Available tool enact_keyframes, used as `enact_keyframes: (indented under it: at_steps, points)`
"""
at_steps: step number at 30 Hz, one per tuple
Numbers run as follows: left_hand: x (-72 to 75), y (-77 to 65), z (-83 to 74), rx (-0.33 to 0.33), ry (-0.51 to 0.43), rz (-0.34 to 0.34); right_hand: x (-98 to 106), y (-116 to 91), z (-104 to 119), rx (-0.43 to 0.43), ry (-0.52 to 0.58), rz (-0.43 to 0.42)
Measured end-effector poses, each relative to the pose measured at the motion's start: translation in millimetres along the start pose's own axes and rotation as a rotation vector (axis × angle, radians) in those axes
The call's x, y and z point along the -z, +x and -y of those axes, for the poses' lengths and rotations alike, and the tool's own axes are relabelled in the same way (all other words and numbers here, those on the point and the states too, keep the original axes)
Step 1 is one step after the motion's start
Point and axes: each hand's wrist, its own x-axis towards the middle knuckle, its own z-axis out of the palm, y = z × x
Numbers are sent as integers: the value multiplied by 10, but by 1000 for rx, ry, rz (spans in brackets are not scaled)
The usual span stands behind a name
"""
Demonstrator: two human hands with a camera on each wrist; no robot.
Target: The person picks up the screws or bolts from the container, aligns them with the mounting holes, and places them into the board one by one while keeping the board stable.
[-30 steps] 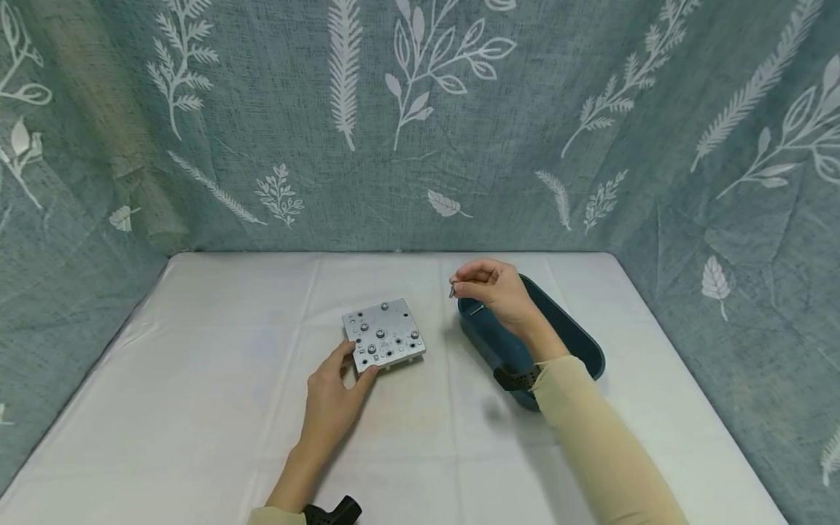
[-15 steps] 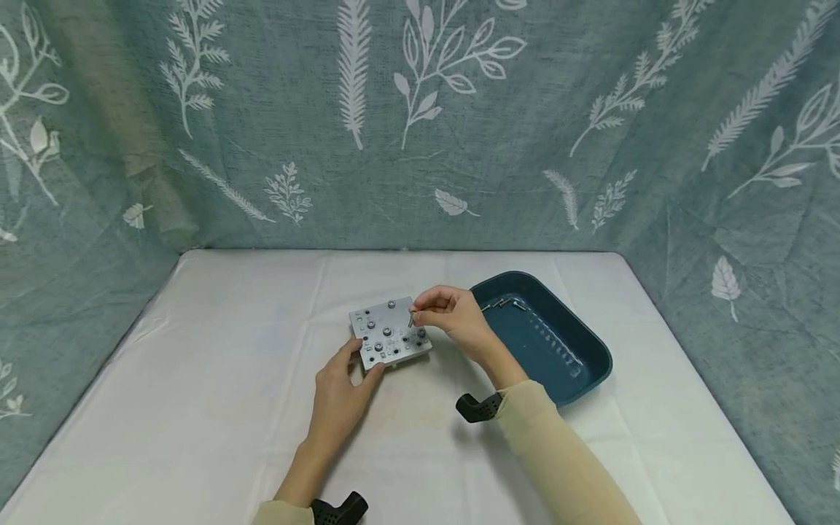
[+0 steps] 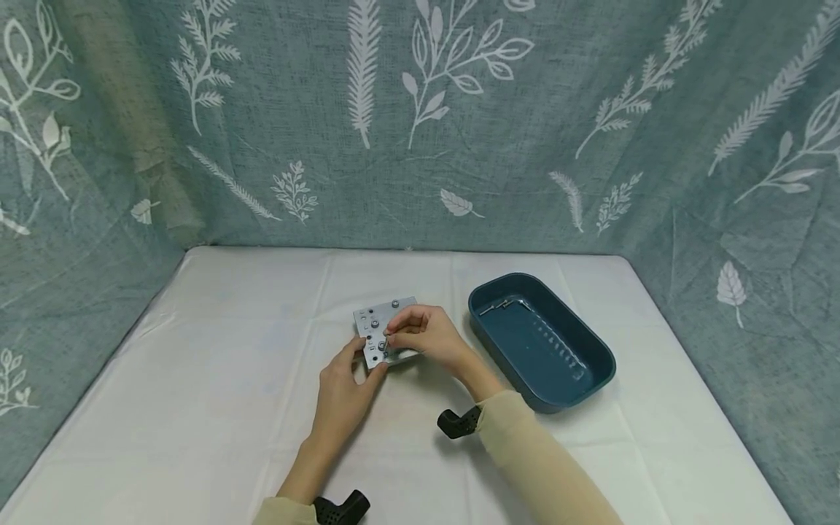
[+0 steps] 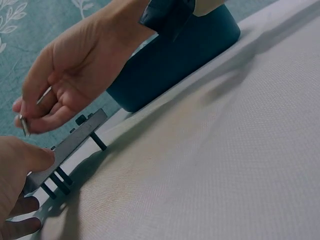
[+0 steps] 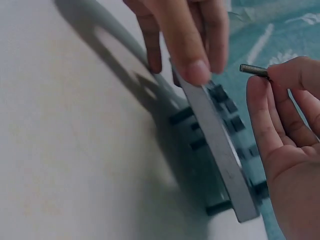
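A grey metal plate with several holes and bolts is held near its left front corner by my left hand, thumb and fingers at its edge. The wrist views show it tilted, with bolt shanks sticking out underneath. My right hand is over the plate and pinches a small metal screw between thumb and fingertips. In the left wrist view the screw points down, apart from the plate's top. The right hand hides the plate's right part in the head view.
A dark blue tray stands to the right on the white cloth-covered table. Several screws lie at its far end. A green leaf-patterned curtain hangs behind the table. Black camera mounts sit at both wrists.
My right hand has moved left from above the tray to over the plate, carrying the screw. The left hand keeps its hold on the plate. The view has shifted slightly.
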Motion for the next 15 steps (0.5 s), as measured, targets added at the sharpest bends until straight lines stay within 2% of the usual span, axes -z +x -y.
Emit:
enact_keyframes:
  at_steps: [10, 15]
  points:
    - [15, -10, 3, -32, -12, -17, -158, 55, -117, -11, -123, 43]
    - [2, 3, 13, -56, -14, -23, -175, 58, -86, -6, -172, 51]
